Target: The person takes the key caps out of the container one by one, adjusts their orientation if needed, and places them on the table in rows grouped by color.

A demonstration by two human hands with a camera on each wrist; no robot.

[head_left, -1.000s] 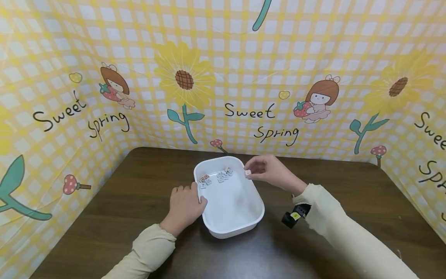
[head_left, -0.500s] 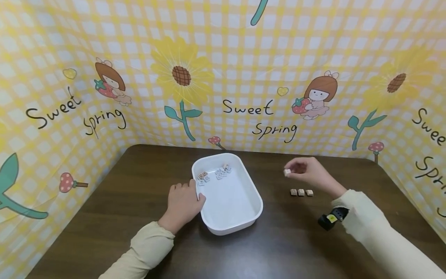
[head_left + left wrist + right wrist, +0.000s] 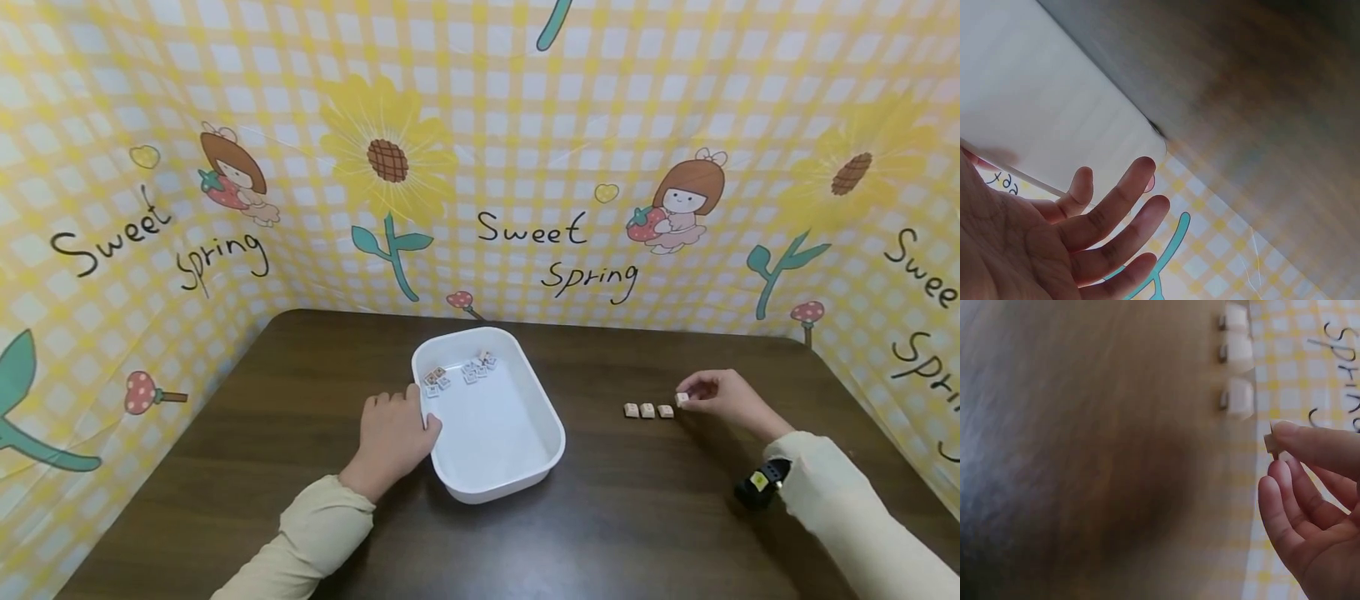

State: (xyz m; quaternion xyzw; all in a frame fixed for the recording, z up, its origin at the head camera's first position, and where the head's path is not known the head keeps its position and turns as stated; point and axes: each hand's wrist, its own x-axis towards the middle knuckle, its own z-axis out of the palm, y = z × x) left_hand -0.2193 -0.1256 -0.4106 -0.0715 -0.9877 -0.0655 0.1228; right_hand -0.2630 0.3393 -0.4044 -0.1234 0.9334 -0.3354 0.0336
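In the head view my left hand (image 3: pixel 392 437) holds the left wall of a white plastic tub (image 3: pixel 553 417), thumb over the rim and fingers outside. The left wrist view shows those fingers (image 3: pixel 1110 215) spread loosely by the wall. Thumb and fingertips of my right hand (image 3: pixel 726 400) pinch a small pale keycap (image 3: pixel 682 400) low over the table. Just left of it, three pale keycaps (image 3: pixel 647 410) stand in a row. In the right wrist view the held keycap (image 3: pixel 1270 444) is partly hidden by the thumb.
Two groups of small keycaps lie at the far end inside the tub, white keycaps (image 3: pixel 471 375) and a few brownish keycaps (image 3: pixel 435 374). The dark wooden table (image 3: pixel 600 533) ends at a yellow checked cloth (image 3: pixel 525 167) behind it.
My right hand has carried the pinched keycap from the tub's right rim rightward, past the row, and lowered it beside the row's right end. The left hand stays at the tub.
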